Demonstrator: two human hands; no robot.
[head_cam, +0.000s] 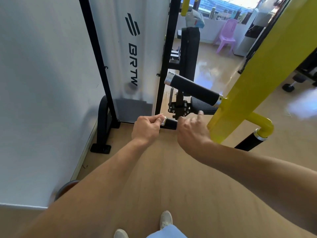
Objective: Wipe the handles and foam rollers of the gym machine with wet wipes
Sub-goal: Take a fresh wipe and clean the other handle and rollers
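The gym machine has a yellow frame (253,79) that carries black foam handles. My left hand (147,129) pinches the chrome end of the short lower handle (170,123). Just to its right, my right hand (192,131) hovers over the same handle with fingers spread and the index finger raised, hiding the handle's right part. I see no wipe in either hand. A longer upper handle (193,89) slants above them. Another black handle (250,141) hangs from a yellow elbow at the lower right. A blurred white patch (301,107) shows at the far right, and I cannot make out what it is.
A white weight-stack cover (130,48) in a black frame stands to the left, against the wall. A black back pad (189,48) rises behind the handles, with a plastic packet (195,18) on top. A purple chair (226,36) and a dumbbell (291,83) are farther off. My shoes (165,219) are on the wooden floor.
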